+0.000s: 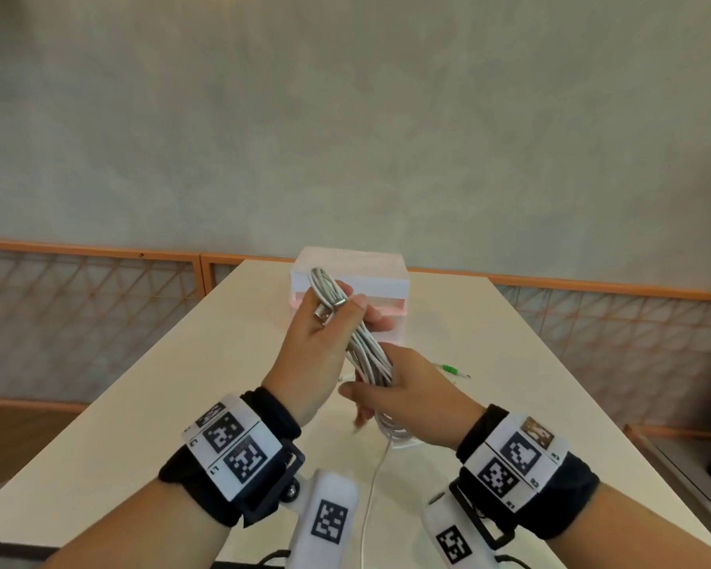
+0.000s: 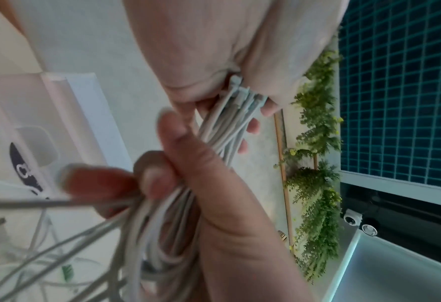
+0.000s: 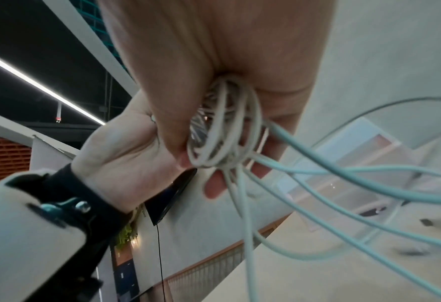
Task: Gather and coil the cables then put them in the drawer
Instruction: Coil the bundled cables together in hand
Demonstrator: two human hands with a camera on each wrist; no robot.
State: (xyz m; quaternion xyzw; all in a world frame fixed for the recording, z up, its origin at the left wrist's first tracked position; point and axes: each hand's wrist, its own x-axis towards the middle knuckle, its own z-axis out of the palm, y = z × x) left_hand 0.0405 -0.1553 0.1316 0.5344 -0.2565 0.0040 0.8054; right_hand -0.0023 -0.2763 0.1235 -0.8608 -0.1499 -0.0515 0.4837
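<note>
Above the table, I am gripping the coiled white cables in both hands: my left hand is curling round the upper end, my right hand round the lower. Behind them, the pink drawer box is sitting; I cannot tell its contents.

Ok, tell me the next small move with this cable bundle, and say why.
Probably wrap the loose tail in. The left hand grips the top of the white cable bundle and the right hand its lower part, but one strand hangs down toward the table, so the coil looks unfinished and not ready for the drawer unit behind.
</note>
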